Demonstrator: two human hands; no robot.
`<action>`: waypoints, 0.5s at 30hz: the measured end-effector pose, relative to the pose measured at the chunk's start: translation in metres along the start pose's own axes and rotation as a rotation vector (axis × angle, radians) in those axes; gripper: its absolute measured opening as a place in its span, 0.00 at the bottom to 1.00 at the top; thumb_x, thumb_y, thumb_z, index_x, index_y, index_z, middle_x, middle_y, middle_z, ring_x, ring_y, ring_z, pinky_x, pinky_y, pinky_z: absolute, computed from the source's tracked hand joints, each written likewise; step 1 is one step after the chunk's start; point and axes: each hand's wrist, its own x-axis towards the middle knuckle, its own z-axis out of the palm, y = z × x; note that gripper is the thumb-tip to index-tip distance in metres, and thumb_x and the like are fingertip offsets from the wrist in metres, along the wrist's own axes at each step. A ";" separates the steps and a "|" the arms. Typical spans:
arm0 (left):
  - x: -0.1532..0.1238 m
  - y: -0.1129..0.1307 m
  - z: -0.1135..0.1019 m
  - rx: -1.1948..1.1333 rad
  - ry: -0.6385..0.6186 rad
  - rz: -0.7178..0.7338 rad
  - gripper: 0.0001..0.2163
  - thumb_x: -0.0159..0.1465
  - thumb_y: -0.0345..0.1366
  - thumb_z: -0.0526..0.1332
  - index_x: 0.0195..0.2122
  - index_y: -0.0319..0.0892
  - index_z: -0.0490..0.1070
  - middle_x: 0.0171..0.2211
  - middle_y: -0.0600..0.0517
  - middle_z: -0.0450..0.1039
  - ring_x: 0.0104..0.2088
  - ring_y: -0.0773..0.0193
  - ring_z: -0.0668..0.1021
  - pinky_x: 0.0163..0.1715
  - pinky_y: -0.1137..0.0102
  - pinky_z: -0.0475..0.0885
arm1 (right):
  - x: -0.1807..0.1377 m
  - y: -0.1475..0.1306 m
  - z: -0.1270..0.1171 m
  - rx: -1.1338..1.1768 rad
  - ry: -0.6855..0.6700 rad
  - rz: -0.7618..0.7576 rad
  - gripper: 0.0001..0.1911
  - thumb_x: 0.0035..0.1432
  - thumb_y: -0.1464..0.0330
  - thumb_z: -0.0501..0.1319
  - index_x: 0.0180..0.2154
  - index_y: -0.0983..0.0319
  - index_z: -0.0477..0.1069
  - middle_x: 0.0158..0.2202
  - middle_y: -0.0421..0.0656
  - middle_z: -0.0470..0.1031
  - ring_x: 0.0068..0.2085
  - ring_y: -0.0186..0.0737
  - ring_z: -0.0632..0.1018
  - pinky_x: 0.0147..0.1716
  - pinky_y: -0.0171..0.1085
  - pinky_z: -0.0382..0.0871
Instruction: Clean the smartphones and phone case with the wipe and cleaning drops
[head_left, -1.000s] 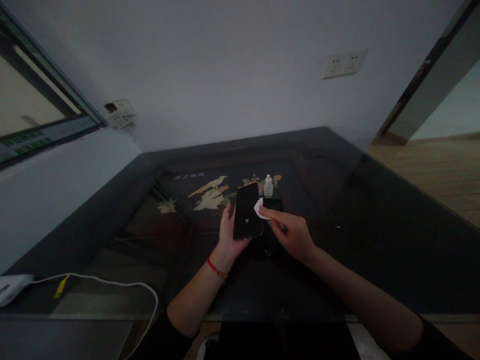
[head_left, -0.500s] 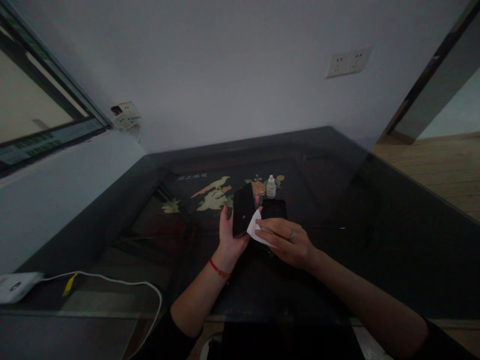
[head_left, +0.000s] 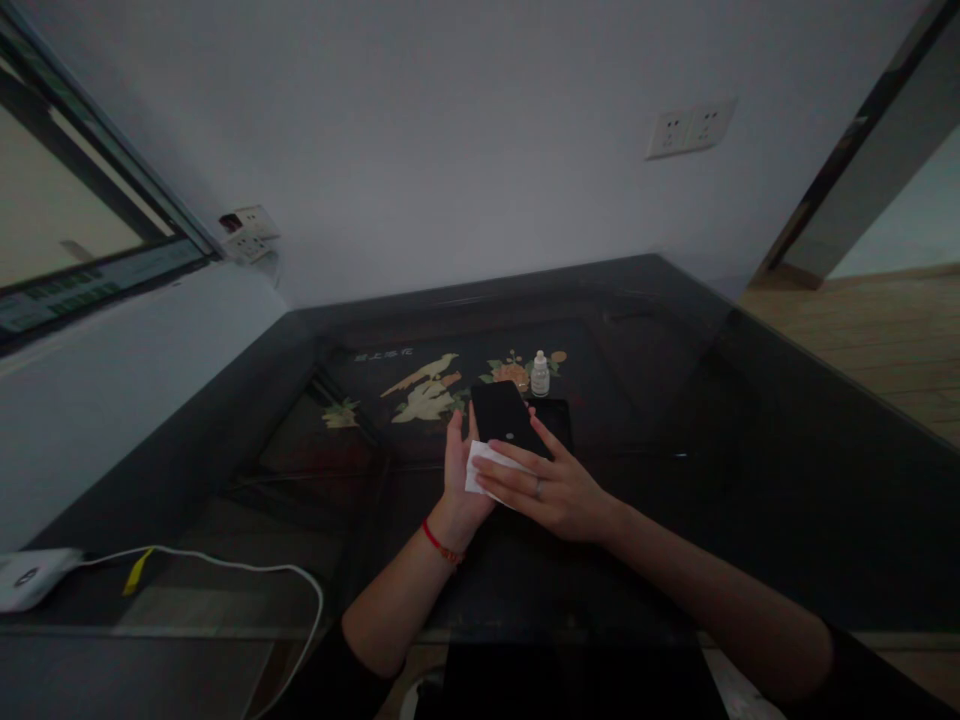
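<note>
My left hand (head_left: pixel 459 475) is wrapped round a black smartphone (head_left: pixel 501 412) from below and from the side, its dark face turned up. Fingers of my right hand (head_left: pixel 551 490) press a folded white tissue (head_left: pixel 480 468) against the phone's near end. Part of the tissue lies hidden under those fingers. Just behind the phone stands a small white dropper bottle (head_left: pixel 540 375), upright with its cap on. A flat black object (head_left: pixel 556 420), partly covered by the phone and my right hand, lies on the table; its kind is unclear.
The dark glossy table (head_left: pixel 637 330) bears a bird-and-flower picture (head_left: pixel 427 395). A white power strip or adapter (head_left: pixel 34 578) with a white cable (head_left: pixel 225 562) and yellow tag (head_left: pixel 137 572) lies at the left. Wall sockets (head_left: pixel 690 128) are behind.
The phone has tilted from nearly upright to a flatter pose. My right hand has moved left with the tissue, from the phone's right lower corner across its near end.
</note>
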 end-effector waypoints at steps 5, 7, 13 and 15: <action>-0.005 0.001 0.007 0.038 -0.056 -0.033 0.27 0.68 0.49 0.41 0.64 0.42 0.57 0.48 0.44 0.76 0.48 0.54 0.77 0.53 0.58 0.66 | -0.002 0.007 -0.008 0.047 0.121 -0.026 0.13 0.63 0.73 0.53 0.46 0.62 0.72 0.52 0.44 0.76 0.60 0.40 0.69 0.64 0.55 0.52; -0.006 0.003 0.009 0.074 -0.083 -0.062 0.31 0.67 0.52 0.38 0.64 0.39 0.56 0.49 0.41 0.75 0.50 0.52 0.76 0.54 0.56 0.66 | -0.004 0.011 -0.011 0.070 0.160 -0.020 0.13 0.62 0.73 0.54 0.46 0.63 0.71 0.50 0.46 0.77 0.59 0.41 0.69 0.63 0.54 0.55; -0.006 0.001 0.005 0.119 -0.105 -0.044 0.28 0.67 0.52 0.41 0.66 0.47 0.54 0.53 0.46 0.72 0.51 0.54 0.75 0.54 0.58 0.65 | 0.000 0.009 -0.013 0.065 0.093 -0.007 0.16 0.63 0.73 0.54 0.51 0.59 0.70 0.54 0.43 0.74 0.60 0.39 0.69 0.64 0.53 0.52; -0.006 -0.001 0.003 0.114 -0.100 -0.026 0.27 0.68 0.53 0.42 0.66 0.51 0.52 0.56 0.48 0.70 0.53 0.57 0.74 0.54 0.61 0.65 | 0.003 0.006 -0.014 0.067 0.077 -0.015 0.15 0.63 0.73 0.54 0.50 0.59 0.71 0.54 0.43 0.74 0.59 0.39 0.70 0.64 0.53 0.52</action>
